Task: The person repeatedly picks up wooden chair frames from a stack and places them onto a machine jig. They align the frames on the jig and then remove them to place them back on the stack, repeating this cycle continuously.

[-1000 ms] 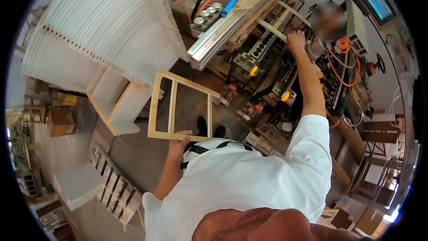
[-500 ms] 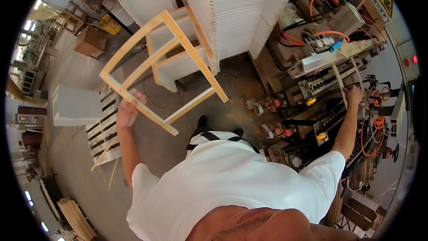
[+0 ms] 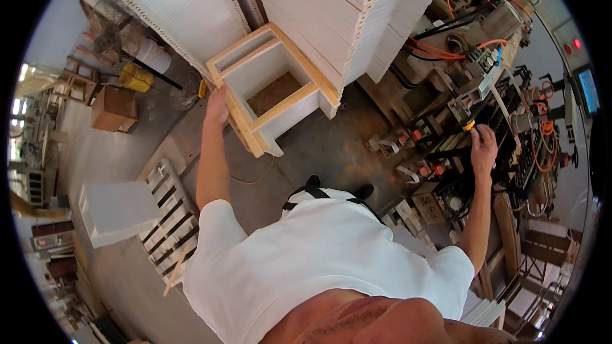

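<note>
A pale wooden frame (image 3: 285,113) with a crossbar lies on top of a hollow stack (image 3: 293,125) with whitish sides. My left hand (image 3: 218,107) is closed on the frame's left edge; its fingertips are partly hidden. On the other side, my right hand (image 3: 484,150) hangs beside the machine (image 3: 503,83), its fingers loosely bent and apart, holding nothing that I can see. Close to those fingers is a yellow knob (image 3: 470,125). A light wooden strip (image 3: 502,103) rests in the machine.
Tall stacks of white pieces (image 3: 306,9) rise behind the frame. To the left are a slatted pallet (image 3: 167,229), a white block-like stack (image 3: 121,207), a cardboard box (image 3: 115,108) and a yellow bucket (image 3: 136,78). A cable (image 3: 260,177) trails on the floor. Orange hoses (image 3: 440,54) run over the machine.
My left hand has lowered the wooden frame from mid-air onto the stack. My right hand has come off the strip in the machine and moved nearer to me.
</note>
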Tool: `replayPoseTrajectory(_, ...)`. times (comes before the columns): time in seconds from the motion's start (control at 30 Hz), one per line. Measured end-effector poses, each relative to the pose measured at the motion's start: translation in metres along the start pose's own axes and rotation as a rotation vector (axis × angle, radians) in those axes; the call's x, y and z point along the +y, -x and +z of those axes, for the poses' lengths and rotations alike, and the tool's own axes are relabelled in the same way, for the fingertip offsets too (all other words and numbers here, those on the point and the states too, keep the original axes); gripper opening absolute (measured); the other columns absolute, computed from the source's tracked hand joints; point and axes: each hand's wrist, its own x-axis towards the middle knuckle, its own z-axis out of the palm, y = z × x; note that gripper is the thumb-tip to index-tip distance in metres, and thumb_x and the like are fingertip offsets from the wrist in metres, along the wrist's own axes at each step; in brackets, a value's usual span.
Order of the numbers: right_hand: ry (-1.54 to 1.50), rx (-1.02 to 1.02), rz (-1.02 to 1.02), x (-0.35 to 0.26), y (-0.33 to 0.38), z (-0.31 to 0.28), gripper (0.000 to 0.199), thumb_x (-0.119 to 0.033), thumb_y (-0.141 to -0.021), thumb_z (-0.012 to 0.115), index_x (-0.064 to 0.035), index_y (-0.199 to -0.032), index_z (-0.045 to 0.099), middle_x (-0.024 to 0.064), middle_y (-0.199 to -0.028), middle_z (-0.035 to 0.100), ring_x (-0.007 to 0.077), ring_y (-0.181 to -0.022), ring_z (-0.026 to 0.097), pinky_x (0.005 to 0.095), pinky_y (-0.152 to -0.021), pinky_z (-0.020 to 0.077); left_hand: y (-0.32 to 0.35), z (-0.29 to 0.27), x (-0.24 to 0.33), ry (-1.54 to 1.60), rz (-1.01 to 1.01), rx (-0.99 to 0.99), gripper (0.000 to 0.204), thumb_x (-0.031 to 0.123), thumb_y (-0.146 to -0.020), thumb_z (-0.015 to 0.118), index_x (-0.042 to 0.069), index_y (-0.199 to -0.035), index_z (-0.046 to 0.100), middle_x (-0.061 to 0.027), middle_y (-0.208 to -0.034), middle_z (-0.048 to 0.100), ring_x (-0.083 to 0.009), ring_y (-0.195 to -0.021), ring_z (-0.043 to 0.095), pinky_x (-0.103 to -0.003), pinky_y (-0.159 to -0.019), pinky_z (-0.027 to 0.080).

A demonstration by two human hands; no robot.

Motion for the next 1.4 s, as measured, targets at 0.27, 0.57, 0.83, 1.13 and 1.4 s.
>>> replayPoseTrajectory(0.27,-0.021,0.040,0.276,-0.058,0.099,-0.031,0.022,-0.016,-0.088,0.067,0.0011,-0.103,0.065,0.0118,-0.108,0.064,0.0216,-0.091,0.064,0.0273,-0.075,0.0510,0.036,0.082,-0.015,-0.795,0.557,0.349,0.060,0.027,-0.086,0.066,-0.007,-0.131,0.043,-0.0240,-0.132,0.046,-0.0351,-0.118,0.048,-0.041,-0.099,0.038)
replayPoseTrajectory(0.57,0.114,0.146,0.350,-0.145,0.176,-0.140,0.020,-0.007,-0.084,0.069,-0.0011,-0.103,0.065,0.0113,-0.107,0.064,0.0223,-0.088,0.064,0.0295,-0.075,0.0514,0.063,0.144,-0.045,-1.461,0.453,-0.186,0.048,0.022,-0.077,0.069,0.002,-0.119,0.059,-0.0233,-0.108,0.064,-0.0391,-0.101,0.061,-0.045,-0.087,0.047)
replayPoseTrajectory(0.83,0.431,0.366,0.378,-0.208,0.270,-0.247,0.028,-0.002,-0.077,0.073,-0.0018,-0.103,0.066,0.0109,-0.108,0.065,0.0259,-0.095,0.063,0.0333,-0.079,0.0498,0.059,0.154,-0.060,-1.523,0.858,-0.202,0.055,0.016,-0.078,0.066,-0.005,-0.126,0.050,-0.0277,-0.118,0.058,-0.0420,-0.110,0.056,-0.045,-0.095,0.044)
replayPoseTrajectory(1.13,1.222,0.333,0.884,-0.252,0.360,-0.372,0.041,-0.019,-0.085,0.067,-0.0018,-0.121,0.058,0.0154,-0.118,0.061,0.0328,-0.111,0.056,0.0403,-0.095,0.0419,0.204,0.332,-0.139,-0.740,0.571,-0.790,0.036,0.014,-0.089,0.060,-0.006,-0.120,0.056,-0.0190,-0.119,0.061,-0.0263,-0.107,0.061,-0.033,-0.092,0.046)
replayPoseTrajectory(1.4,0.543,0.427,1.375,-0.271,0.466,-0.411,0.052,-0.031,-0.093,0.059,0.0045,-0.130,0.051,0.0179,-0.114,0.063,0.0205,-0.101,0.059,0.0312,-0.089,0.0449,0.221,0.465,-0.215,-0.780,0.379,-1.148,0.036,0.017,-0.089,0.063,-0.002,-0.119,0.059,-0.0147,-0.114,0.065,-0.0246,-0.104,0.063,-0.034,-0.089,0.049)
